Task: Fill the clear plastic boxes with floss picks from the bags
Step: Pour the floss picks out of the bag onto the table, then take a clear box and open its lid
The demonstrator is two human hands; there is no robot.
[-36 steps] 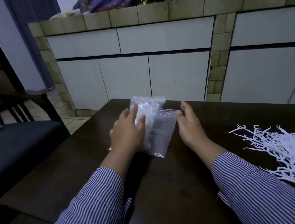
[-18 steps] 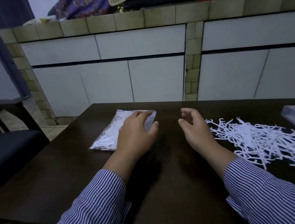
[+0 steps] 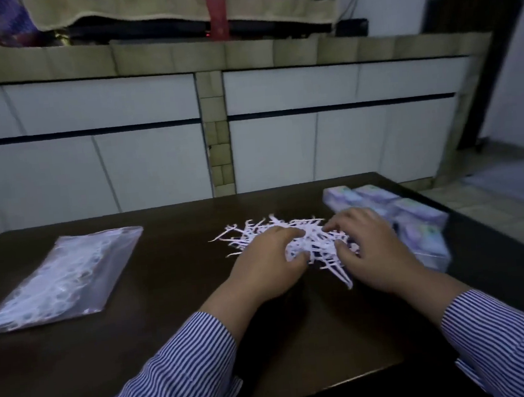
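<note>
— Floss picks are lying in a loose heap on the dark table, just beside the clear plastic boxes. Why there?

— Likely so handfuls are going straight across into the boxes. The left hand and right hand are curling around the heap from both sides, fingers bent into the picks, gathering them.

— And the bag?

— Lying flat, well apart at the left, picks inside, nobody touching it.

Clear plastic boxes at the dark table's right side: we see pale coloured patches, too blurred for us to read.
Clear zip bag of white floss picks: we find no print.
Elsewhere: we read no text, brand or number.
</note>
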